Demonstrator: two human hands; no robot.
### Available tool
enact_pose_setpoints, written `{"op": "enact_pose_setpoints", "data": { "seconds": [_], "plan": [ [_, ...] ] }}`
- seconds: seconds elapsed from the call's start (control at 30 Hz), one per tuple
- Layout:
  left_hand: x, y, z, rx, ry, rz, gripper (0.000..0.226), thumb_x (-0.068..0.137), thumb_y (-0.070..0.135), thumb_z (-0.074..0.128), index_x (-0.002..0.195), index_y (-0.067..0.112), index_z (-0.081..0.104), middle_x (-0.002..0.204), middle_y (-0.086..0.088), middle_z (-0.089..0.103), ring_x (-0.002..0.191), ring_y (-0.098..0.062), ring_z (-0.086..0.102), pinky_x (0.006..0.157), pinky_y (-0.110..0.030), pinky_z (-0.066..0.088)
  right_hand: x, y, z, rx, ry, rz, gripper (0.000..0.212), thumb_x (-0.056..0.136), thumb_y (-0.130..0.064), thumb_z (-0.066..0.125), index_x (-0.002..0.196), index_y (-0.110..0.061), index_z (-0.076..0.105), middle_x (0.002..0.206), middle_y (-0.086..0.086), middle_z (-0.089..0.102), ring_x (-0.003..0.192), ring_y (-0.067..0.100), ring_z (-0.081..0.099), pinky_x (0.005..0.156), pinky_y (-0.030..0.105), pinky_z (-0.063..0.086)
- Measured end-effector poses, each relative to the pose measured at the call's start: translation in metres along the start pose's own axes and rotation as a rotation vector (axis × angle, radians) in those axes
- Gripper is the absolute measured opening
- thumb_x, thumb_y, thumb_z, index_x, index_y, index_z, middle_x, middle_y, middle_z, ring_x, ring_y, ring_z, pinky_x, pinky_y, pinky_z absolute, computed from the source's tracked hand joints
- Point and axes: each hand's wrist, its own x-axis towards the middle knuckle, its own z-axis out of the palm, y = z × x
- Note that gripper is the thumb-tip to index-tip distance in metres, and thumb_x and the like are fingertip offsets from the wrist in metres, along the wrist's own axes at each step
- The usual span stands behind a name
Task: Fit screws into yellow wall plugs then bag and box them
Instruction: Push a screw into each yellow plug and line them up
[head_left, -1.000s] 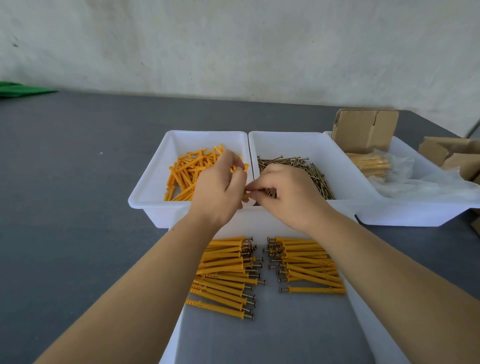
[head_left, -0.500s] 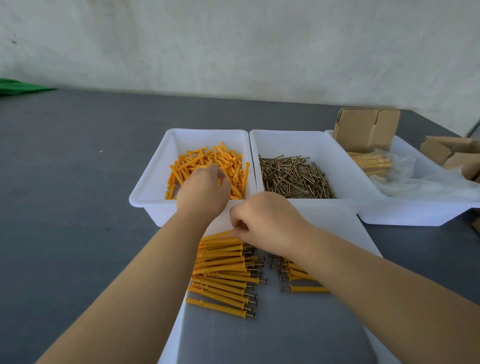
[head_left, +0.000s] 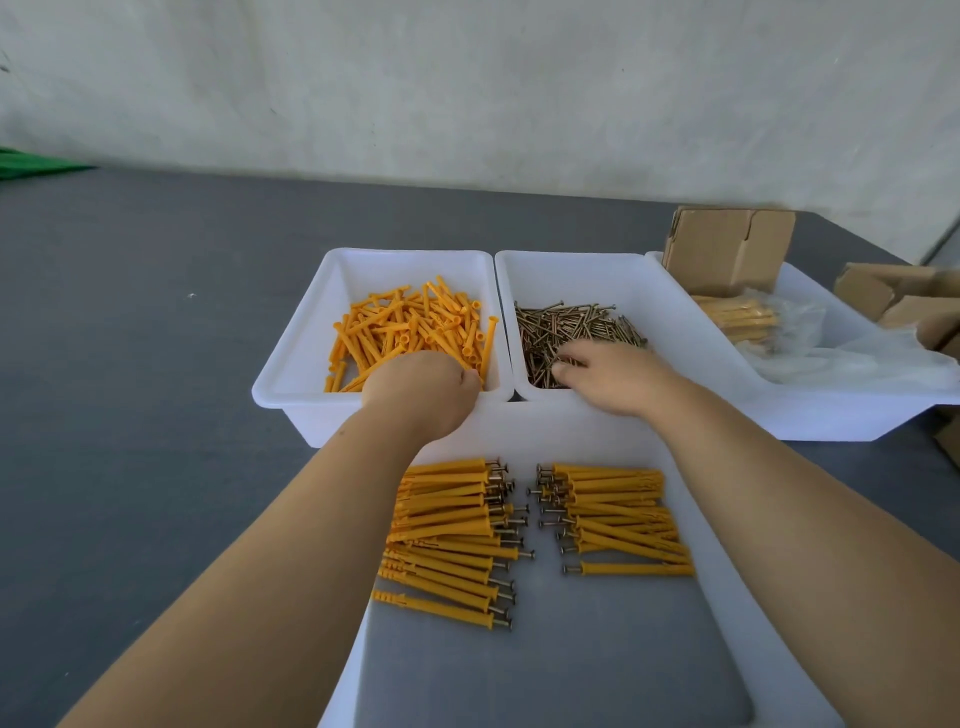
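The left hand (head_left: 423, 392) reached into the white plastic bin (head_left: 291, 374) of loose yellow plastic wall plugs (head_left: 410, 325), its fingers curled down among them; whether they pinched a plug could not be told. The right hand (head_left: 610, 376) lay over the pile of brass-coloured metal screws (head_left: 566, 325) in the neighbouring white bin (head_left: 670, 332), its fingers (head_left: 563, 368) loosely bent and touching the screws. Nearer than both sets of fingers, two rows of yellow plugs with screws fitted (head_left: 530, 525) lay in a shallow white tray (head_left: 727, 587) on the grey table (head_left: 130, 364).

Grey table (head_left: 130, 364); pale wall (head_left: 467, 78) behind; green item (head_left: 36, 165) far left.
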Motion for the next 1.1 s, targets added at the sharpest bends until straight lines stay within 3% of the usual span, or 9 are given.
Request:
{"op": "enact_pose_setpoints", "data": {
  "seconds": [0.13,0.3,0.43,0.53,0.6,0.7,0.8,1.0,1.1],
  "plan": [
    [-0.001,0.003,-0.003,-0.034,0.003,0.05,0.051,0.102,0.035,0.036,0.055,0.015,0.037,0.053,0.001,0.033,0.049,-0.018,0.033,0.048,-0.027,0.027,0.006,-0.006,-0.002,-0.039,-0.266,0.091,0.058,0.104,-0.05,0.033,0.14,-0.009,0.053,0.152,0.013,0.043,0.136,0.03,0.042,0.105,0.036,0.032],
    [-0.004,0.003,-0.005,-0.035,-0.035,0.129,0.05,0.103,0.04,0.033,0.059,0.016,0.037,0.054,0.001,0.035,0.051,-0.018,0.035,0.051,-0.028,0.029,0.006,-0.003,-0.004,-0.029,-0.296,0.041,0.044,0.104,-0.036,0.033,0.123,-0.008,0.062,0.133,0.012,0.057,0.109,0.024,0.052,0.092,0.035,0.038],
    [-0.007,0.003,-0.01,-0.02,-0.096,0.173,0.049,0.104,0.044,0.027,0.072,0.015,0.051,0.068,-0.002,0.054,0.072,-0.025,0.058,0.064,-0.035,0.043,0.004,-0.002,-0.002,0.069,-0.223,-0.007,0.04,0.101,-0.027,0.041,0.101,0.004,0.066,0.106,0.016,0.066,0.088,0.024,0.057,0.082,0.036,0.044],
    [-0.008,0.005,-0.009,-0.04,-0.088,0.15,0.048,0.103,0.043,0.029,0.079,0.014,0.058,0.076,-0.005,0.062,0.075,-0.024,0.059,0.068,-0.035,0.046,0.001,0.003,-0.002,0.176,-0.139,-0.067,0.032,0.097,-0.03,0.052,0.103,-0.006,0.073,0.107,0.012,0.069,0.103,0.03,0.062,0.087,0.036,0.047],
    [-0.008,0.006,-0.008,-0.103,0.007,0.107,0.038,0.101,0.033,0.038,0.081,0.012,0.062,0.073,-0.004,0.06,0.069,-0.021,0.055,0.061,-0.033,0.043,-0.003,0.007,-0.005,0.288,-0.116,-0.106,0.022,0.095,-0.037,0.059,0.088,-0.025,0.075,0.095,-0.005,0.069,0.099,0.019,0.061,0.075,0.029,0.045],
    [-0.008,0.006,-0.008,-0.251,0.244,0.069,0.025,0.093,0.011,0.053,0.109,0.013,0.071,0.105,-0.004,0.068,0.095,-0.022,0.063,0.078,-0.032,0.052,-0.011,0.013,-0.009,0.453,-0.109,-0.187,0.016,0.087,-0.043,0.071,0.073,-0.035,0.074,0.083,-0.012,0.068,0.088,0.01,0.062,0.074,0.027,0.044],
    [-0.008,0.009,-0.012,-0.337,0.486,0.151,0.025,0.089,-0.001,0.059,0.106,0.008,0.074,0.105,-0.009,0.07,0.096,-0.024,0.064,0.078,-0.025,0.045,-0.015,0.019,-0.008,0.504,-0.065,-0.305,0.008,0.083,-0.029,0.078,0.077,-0.032,0.073,0.08,-0.013,0.071,0.081,0.006,0.065,0.079,0.029,0.05],
    [-0.018,0.02,-0.025,-0.443,0.988,0.299,0.017,0.094,0.007,0.06,0.101,0.004,0.076,0.093,-0.01,0.067,0.081,-0.022,0.063,0.061,-0.034,0.05,-0.017,0.018,0.0,0.481,0.23,-0.326,0.021,0.088,-0.016,0.073,0.083,-0.036,0.071,0.08,-0.018,0.07,0.077,-0.006,0.063,0.072,0.016,0.046],
    [-0.022,0.025,-0.029,-0.572,1.061,0.377,0.019,0.096,0.003,0.057,0.104,-0.001,0.073,0.094,-0.015,0.062,0.08,-0.025,0.065,0.062,-0.041,0.054,-0.017,0.016,0.0,0.595,0.389,-0.282,0.018,0.091,-0.012,0.069,0.102,-0.026,0.071,0.083,-0.009,0.072,0.079,0.003,0.067,0.078,0.021,0.052]
  ]
}}
